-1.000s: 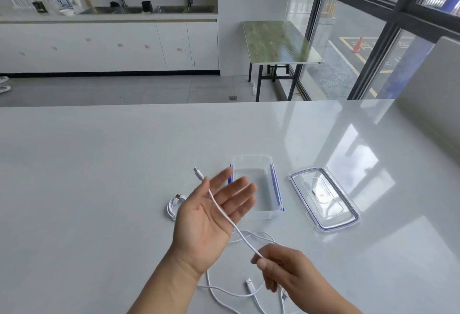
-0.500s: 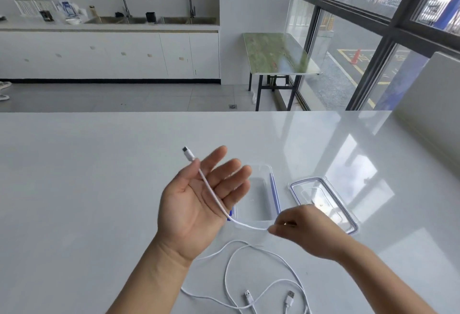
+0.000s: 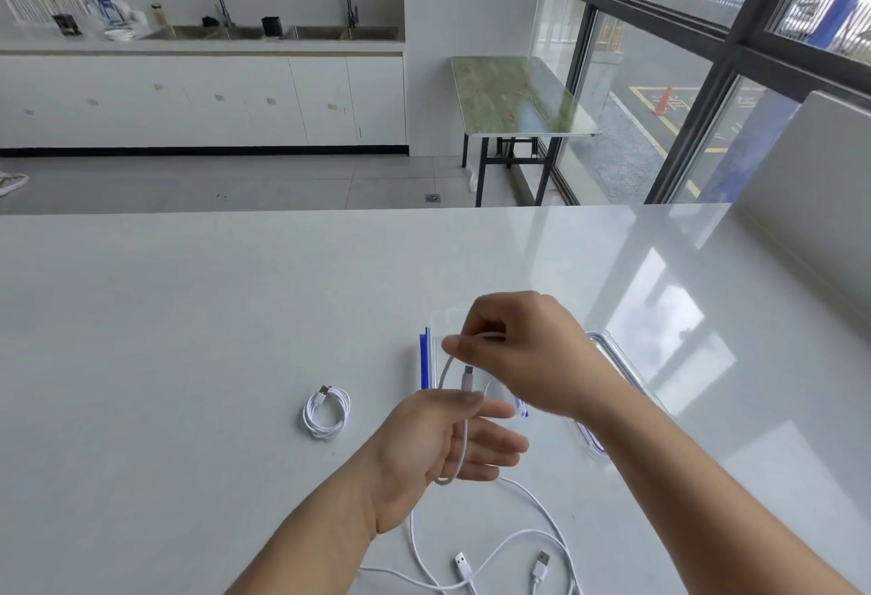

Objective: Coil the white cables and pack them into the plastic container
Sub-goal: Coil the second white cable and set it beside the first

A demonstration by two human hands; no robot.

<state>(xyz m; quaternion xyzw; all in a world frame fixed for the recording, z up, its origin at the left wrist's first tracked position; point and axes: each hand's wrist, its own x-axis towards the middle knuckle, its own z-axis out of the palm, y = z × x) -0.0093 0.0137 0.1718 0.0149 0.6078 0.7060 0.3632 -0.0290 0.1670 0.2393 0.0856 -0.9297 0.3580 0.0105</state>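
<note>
One coiled cable (image 3: 326,411) done, on bench (image 3: 188,358) beside empty container (image 3: 426,358). Left hand (image 3: 438,448) thumb-pins second cable (image 3: 464,443); right hand (image 3: 523,349) pinches it over the container, first loop, I judge. Loose cables (image 3: 518,542) unwound.

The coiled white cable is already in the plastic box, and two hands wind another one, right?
No. In the head view the coiled cable lies on the table left of the plastic box. Left hand and right hand do wind another cable.
</note>
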